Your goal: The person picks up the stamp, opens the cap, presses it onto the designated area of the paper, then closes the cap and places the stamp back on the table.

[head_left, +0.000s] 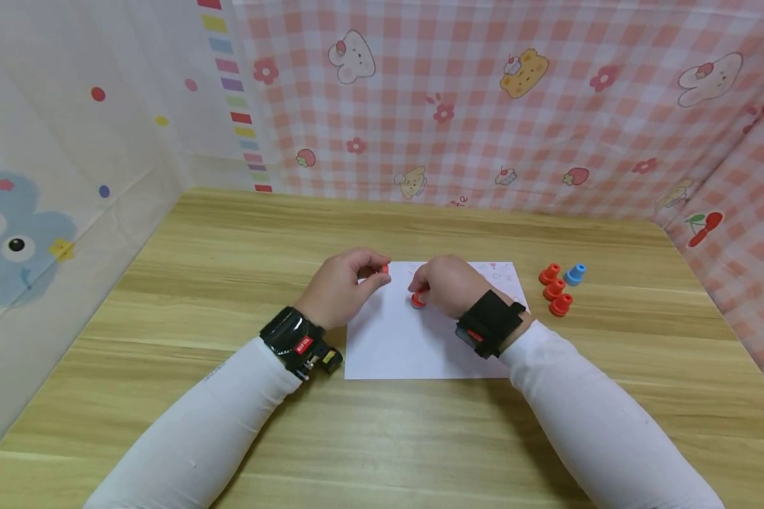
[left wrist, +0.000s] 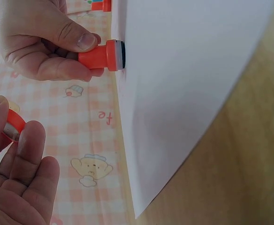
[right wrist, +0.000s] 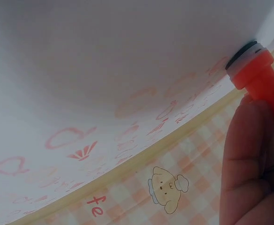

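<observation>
A sheet of white paper (head_left: 388,353) lies on the table under both hands. My right hand (head_left: 448,283) pinches a red toy stamp (left wrist: 95,57) by its handle. The stamp is upright, its dark stamping face right at the paper, as the right wrist view also shows. To the left, my left hand (head_left: 340,286) holds a small red stamp cap (left wrist: 16,123) between thumb and fingertips, above the sheet's left edge. Faint red printed marks (right wrist: 83,152), fan shapes and rings among them, cover the far part of the paper.
Right of the paper stand three red stamps (head_left: 554,289) and a blue stamp (head_left: 575,274) on the wooden table (head_left: 229,396). A pink checked cloth (head_left: 458,92) hangs behind the table, and a pale patterned one (head_left: 102,141) on the left.
</observation>
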A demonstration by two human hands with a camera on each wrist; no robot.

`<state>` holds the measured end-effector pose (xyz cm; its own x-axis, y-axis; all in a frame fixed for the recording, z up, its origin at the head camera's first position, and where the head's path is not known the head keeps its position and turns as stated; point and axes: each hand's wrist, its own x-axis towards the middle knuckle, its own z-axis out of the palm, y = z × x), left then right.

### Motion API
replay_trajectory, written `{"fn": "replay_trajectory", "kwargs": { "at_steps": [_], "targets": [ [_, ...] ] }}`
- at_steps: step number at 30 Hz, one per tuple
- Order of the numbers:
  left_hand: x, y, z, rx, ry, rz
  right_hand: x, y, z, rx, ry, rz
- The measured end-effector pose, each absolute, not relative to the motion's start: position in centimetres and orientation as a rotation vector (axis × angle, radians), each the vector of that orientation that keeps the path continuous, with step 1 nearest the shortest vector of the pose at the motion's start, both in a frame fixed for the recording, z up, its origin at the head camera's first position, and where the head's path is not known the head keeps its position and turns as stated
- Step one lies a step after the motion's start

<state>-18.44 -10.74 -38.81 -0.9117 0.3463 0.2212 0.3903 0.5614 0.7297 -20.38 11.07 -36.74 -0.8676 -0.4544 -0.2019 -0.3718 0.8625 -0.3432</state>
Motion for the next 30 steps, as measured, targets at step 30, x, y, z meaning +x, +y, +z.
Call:
{"fn": "replay_trajectory", "kwargs": {
  "at_steps": [30],
  "targets": [
    [-18.41, -10.61, -38.95, -0.654, -2.722, -1.309, -19.59, 10.47, -37.0, -0.731, 2.846, -0.325]
  ]
}}
